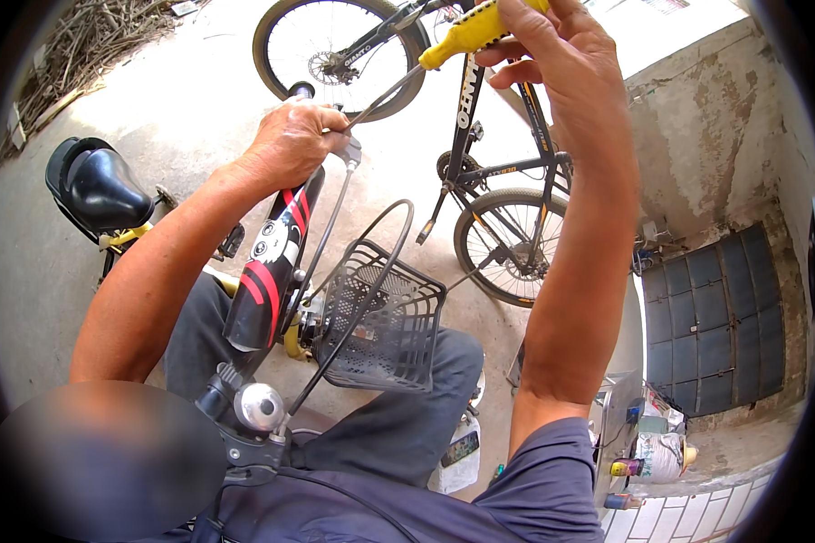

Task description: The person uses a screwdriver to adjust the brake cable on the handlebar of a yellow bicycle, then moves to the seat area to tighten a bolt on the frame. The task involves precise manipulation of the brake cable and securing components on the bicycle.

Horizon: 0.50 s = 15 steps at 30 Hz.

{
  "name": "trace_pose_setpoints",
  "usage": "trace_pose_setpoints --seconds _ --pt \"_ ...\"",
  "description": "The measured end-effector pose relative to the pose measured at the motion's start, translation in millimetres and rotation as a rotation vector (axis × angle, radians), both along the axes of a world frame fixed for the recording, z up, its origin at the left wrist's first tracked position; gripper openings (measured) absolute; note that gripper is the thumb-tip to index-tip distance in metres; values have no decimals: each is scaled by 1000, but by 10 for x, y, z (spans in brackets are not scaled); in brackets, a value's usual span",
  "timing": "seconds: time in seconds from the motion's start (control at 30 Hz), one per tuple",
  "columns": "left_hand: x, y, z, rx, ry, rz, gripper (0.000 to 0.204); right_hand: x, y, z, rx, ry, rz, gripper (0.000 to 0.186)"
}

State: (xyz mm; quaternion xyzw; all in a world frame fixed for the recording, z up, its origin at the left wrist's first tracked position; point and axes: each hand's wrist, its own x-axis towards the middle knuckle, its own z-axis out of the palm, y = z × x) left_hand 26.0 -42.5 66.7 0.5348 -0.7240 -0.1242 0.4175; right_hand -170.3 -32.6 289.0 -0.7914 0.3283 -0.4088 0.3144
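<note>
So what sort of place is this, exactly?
Probably a yard or courtyard outside a home, though I can't be certain. A heap of dry sticks lies on the ground, and there's a dark panelled door by a stained, weathered wall.

A pale grey concrete floor [190,113] lay below the left hand [292,136] and right hand [566,43], bearing a black metal bicycle [463,136] beyond them and dry brown sticks [91,45], heaped left of both.

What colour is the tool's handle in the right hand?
The handle is yellow with dark marks, best seen in the head view.
</note>
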Motion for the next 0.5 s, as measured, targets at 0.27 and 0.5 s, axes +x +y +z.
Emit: trace_pose_setpoints --seconds 0.27,0.5 --pt "5 23 47 25 16 -30 17 54 -96 -21 -86 82 -117 33" --pt "1 24 31 9 -17 -1 15 101 -79 -44 -119 95 -181 33"
